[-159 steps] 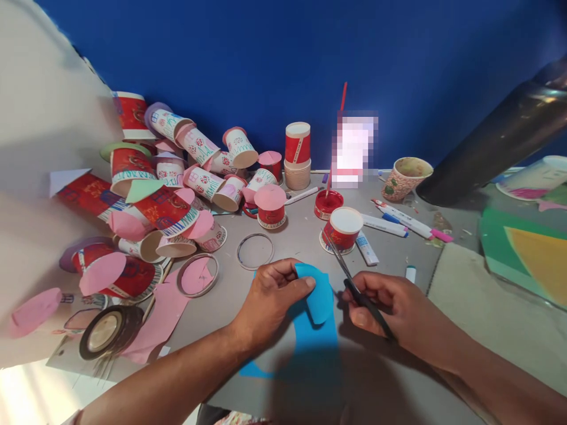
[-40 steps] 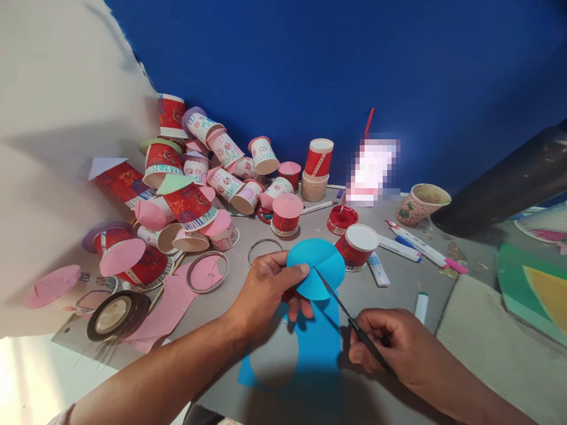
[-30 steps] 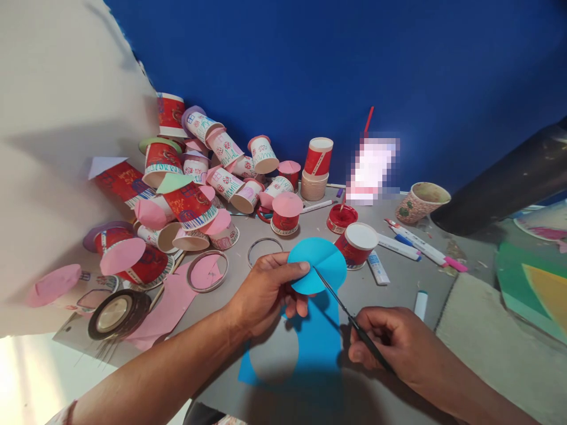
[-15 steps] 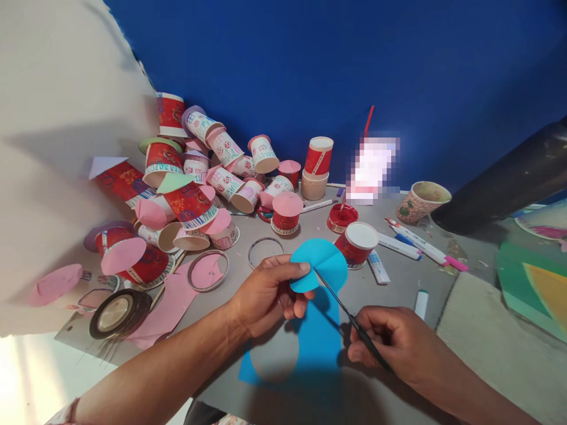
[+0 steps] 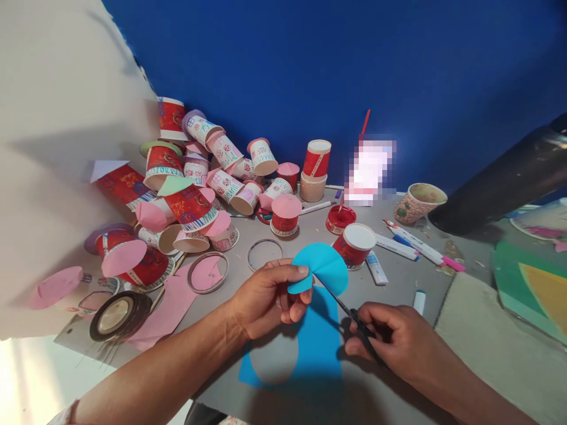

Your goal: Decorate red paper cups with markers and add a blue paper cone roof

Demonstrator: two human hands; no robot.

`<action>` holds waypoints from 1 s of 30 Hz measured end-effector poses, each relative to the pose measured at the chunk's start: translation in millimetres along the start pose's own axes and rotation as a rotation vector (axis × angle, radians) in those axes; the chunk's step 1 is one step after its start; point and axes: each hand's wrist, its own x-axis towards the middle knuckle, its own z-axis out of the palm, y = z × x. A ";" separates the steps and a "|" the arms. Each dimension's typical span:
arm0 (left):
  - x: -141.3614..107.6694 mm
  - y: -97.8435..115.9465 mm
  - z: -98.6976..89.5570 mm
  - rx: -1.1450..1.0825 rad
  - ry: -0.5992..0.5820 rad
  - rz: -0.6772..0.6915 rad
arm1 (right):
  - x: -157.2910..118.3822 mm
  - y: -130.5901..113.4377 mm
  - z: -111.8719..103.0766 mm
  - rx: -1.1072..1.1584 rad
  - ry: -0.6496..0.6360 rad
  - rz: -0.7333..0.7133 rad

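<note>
Between the thumb and fingers of my left hand (image 5: 274, 289) is a blue paper disc (image 5: 325, 262), held by its left side. A slit runs from the disc's lower edge up to about its middle. My right hand (image 5: 383, 333) is closed round black-handled scissors (image 5: 358, 323), whose blades reach up and left to the slit. Below my hands lies a blue paper sheet (image 5: 316, 342) with a round hole cut out of it. A red cup with a white base (image 5: 359, 239) stands upside down just beyond the disc.
Many decorated paper cups (image 5: 221, 186) with paper tops pile up at the back left. Black tape (image 5: 120, 316), a metal ring (image 5: 208, 273) and pink paper (image 5: 170, 310) lie at left. Markers (image 5: 416, 247), a patterned cup (image 5: 419, 202) and a beige cloth (image 5: 487, 319) are at right.
The scissor handles have tilted slightly in my right hand. The disc has turned a little, and the slit now shows wider at its lower edge. My left hand keeps its grip.
</note>
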 end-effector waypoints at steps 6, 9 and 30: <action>-1.3 1.6 1.8 0.006 0.002 0.019 | 1.8 9.0 0.4 -0.119 0.104 -0.098; -1.6 1.1 1.3 0.007 -0.011 0.016 | 2.1 10.0 0.1 -0.181 0.143 -0.116; -1.5 -2.2 1.4 -0.066 -0.100 -0.039 | -2.0 17.1 -7.5 -0.763 0.455 -0.278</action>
